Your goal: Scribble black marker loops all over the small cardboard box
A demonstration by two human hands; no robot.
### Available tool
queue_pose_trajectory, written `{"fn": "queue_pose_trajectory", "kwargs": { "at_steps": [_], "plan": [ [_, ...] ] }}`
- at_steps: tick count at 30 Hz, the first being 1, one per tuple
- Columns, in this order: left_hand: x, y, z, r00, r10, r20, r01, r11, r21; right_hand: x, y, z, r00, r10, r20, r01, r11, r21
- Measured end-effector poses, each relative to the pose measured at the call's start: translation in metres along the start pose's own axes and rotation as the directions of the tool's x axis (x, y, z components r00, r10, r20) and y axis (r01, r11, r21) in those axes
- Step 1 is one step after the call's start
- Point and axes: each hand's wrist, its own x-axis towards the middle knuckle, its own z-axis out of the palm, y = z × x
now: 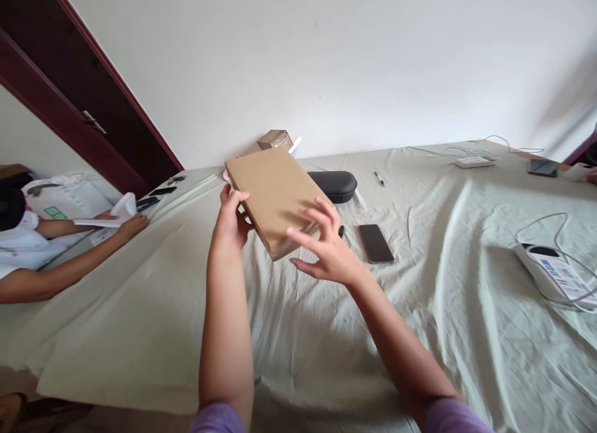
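Note:
A flat brown cardboard box (270, 184) is held up, tilted, above the cloth-covered table. My left hand (231, 216) grips its left edge, thumb on the top face and the other fingers underneath. Over the near right corner hovers my right hand (326, 243), fingers spread; whether a fingertip touches the cardboard I cannot tell. Behind the box lies a black hard case (338, 185), partly hidden by it. A dark smartphone (375, 243) rests on the cloth right of my right hand.
A pale green cloth (321, 339) covers the table. Against the wall sits a small brown box (274, 139). A pen (379, 178) lies farther right. At the right are a white device (555, 271) with a cable and another phone (542, 167). Another person's hands (133, 224) hold white paper at the left.

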Motion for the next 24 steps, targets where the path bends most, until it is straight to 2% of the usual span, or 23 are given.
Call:
{"fn": "queue_pose_trajectory", "kwargs": {
  "at_steps": [2,3,4,6,8,9,10,12,14,19,22,24],
  "plan": [
    [-0.006,-0.001,0.002,0.997,0.073,-0.012,-0.074,0.995,-0.063,0.0,0.008,-0.008,0.984,0.158,-0.088,-0.139,0.973,0.185],
    [-0.011,-0.001,0.005,0.989,0.137,0.047,-0.132,0.987,-0.091,0.0,0.013,-0.013,0.956,0.276,-0.098,-0.236,0.924,0.301],
    [-0.016,-0.002,0.008,0.972,0.191,0.135,-0.177,0.978,-0.112,-0.001,0.017,-0.019,0.918,0.392,-0.056,-0.333,0.841,0.426],
    [-0.028,-0.005,0.016,0.92,0.262,0.293,-0.232,0.964,-0.133,-0.002,0.026,-0.031,0.842,0.519,0.149,-0.478,0.588,0.652],
    [-0.038,-0.009,0.023,0.871,0.278,0.406,-0.241,0.96,-0.14,-0.004,0.032,-0.043,0.792,0.508,0.339,-0.548,0.346,0.762],
    [-0.042,-0.012,0.026,0.851,0.281,0.444,-0.241,0.959,-0.146,-0.005,0.033,-0.048,0.778,0.496,0.386,-0.562,0.276,0.779],
    [-0.044,-0.015,0.028,0.835,0.284,0.471,-0.24,0.959,-0.152,-0.005,0.034,-0.051,0.769,0.496,0.404,-0.569,0.242,0.786],
    [-0.047,-0.023,0.029,0.823,0.289,0.49,-0.239,0.957,-0.162,-0.005,0.033,-0.057,0.759,0.527,0.383,-0.563,0.235,0.793],
    [-0.049,-0.032,0.026,0.83,0.254,0.496,-0.208,0.967,-0.148,-0.004,0.033,-0.061,0.76,0.557,0.336,-0.543,0.259,0.799],
    [-0.049,-0.055,0.018,0.828,0.054,0.558,-0.043,0.999,-0.032,-0.004,0.036,-0.066,0.765,0.59,0.259,-0.533,0.354,0.768],
    [-0.049,-0.061,0.022,0.877,0.036,0.478,-0.008,0.998,-0.059,-0.006,0.037,-0.067,0.757,0.606,0.243,-0.536,0.364,0.762],
    [-0.051,-0.062,0.026,0.923,-0.02,0.384,0.079,0.987,-0.138,-0.006,0.037,-0.067,0.766,0.6,0.231,-0.481,0.297,0.825]
  ]
}}
